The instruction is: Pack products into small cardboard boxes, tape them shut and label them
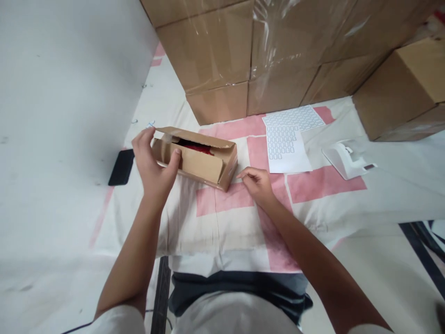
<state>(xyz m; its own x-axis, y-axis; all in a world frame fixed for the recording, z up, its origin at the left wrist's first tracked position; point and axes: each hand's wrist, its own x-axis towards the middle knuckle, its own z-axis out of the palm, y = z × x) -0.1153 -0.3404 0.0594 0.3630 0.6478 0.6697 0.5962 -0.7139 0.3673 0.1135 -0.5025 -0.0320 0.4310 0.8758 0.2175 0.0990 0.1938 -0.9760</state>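
Observation:
A small brown cardboard box [203, 164] lies at a slant on the cloth-covered table, its flaps partly raised. Something red and dark shows through the gap in its top. My left hand [153, 160] grips the box's left end, thumb pressed on the near flap and fingers at the back corner. Just off the right end of the box, my right hand [257, 184] hovers with thumb and fingers drawn together in a pinch. Whether anything small is between those fingertips cannot be made out.
Large cardboard boxes [222, 51] under clear wrap stand along the back, with another carton [399, 93] at right. Printed label sheets [287, 150] and a white plastic holder [344, 160] lie to the right. A black phone [121, 168] rests left, near the white wall [69, 116].

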